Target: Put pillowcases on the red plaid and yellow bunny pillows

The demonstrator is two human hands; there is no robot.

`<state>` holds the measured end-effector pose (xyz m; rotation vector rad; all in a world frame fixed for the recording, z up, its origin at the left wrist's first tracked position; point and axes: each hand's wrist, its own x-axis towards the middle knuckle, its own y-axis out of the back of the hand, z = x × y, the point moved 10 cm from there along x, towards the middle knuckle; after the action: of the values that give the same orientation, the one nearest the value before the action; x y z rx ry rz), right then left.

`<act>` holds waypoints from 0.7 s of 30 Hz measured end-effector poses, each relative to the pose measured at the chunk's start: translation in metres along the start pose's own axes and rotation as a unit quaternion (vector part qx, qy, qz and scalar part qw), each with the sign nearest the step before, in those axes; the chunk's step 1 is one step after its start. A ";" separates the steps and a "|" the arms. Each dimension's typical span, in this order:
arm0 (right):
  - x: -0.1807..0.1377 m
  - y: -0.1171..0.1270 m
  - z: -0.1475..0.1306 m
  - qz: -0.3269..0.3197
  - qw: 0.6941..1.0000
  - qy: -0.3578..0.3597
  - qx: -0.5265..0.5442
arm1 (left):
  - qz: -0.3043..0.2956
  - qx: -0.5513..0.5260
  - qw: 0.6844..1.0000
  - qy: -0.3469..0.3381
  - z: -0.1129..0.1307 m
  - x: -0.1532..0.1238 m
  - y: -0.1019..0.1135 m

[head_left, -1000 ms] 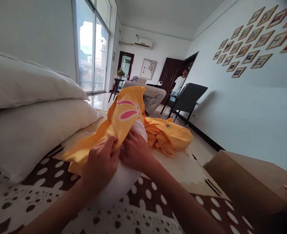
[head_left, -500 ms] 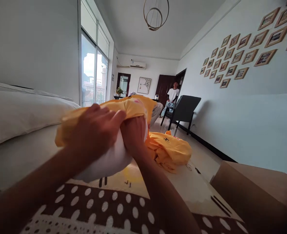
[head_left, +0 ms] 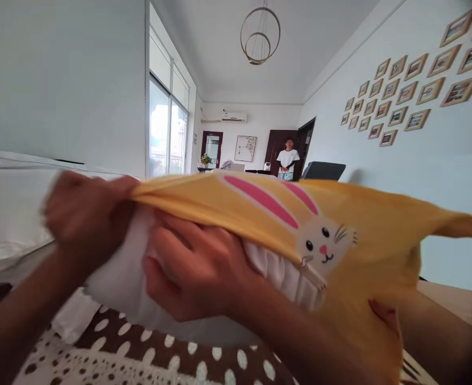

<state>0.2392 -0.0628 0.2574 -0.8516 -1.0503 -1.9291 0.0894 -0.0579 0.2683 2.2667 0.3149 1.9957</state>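
Note:
A yellow pillowcase (head_left: 364, 256) with a white rabbit and pink ears is stretched across the view, partly over a white pillow (head_left: 135, 294). At its left end my left hand (head_left: 89, 214) is closed on the edge of the case, a little blurred. My right hand (head_left: 203, 272) lies under the pillowcase's open edge, fingers curled against the white pillow and gripping it. White wrinkled fabric shows in the opening beside my right wrist. The pillowcase's far right corner hangs loose and flat.
Below lies a brown cover with white dots (head_left: 215, 354). White bedding (head_left: 15, 208) is at the left. A person (head_left: 287, 160) stands by the far door, near a dark chair (head_left: 324, 171). At the lower right is a brown box-like shape (head_left: 452, 321).
The pillowcase, bunched over the pillow before, is now spread out to the right with its rabbit print showing. My left hand has moved left, and the view has shifted.

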 end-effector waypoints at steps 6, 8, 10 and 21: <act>-0.094 -0.042 -0.034 -0.045 0.991 -0.021 -0.121 | 0.050 -0.064 0.982 -0.169 0.078 -0.036 -0.040; -0.100 -0.056 -0.043 -0.062 0.987 -0.037 -0.145 | 0.033 -0.102 0.986 -0.126 0.067 -0.033 -0.051; -0.096 -0.070 -0.044 -0.086 0.980 -0.062 -0.171 | 0.012 -0.119 0.987 -0.106 0.057 -0.030 -0.058; -0.100 -0.135 -0.020 -0.214 0.968 -0.091 -0.096 | -0.225 -0.265 0.925 0.152 0.005 -0.055 -0.112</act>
<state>0.1686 -0.0005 0.1175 -0.9843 -1.2488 -2.3796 0.0783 0.0392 0.1905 1.4132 0.2507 1.8812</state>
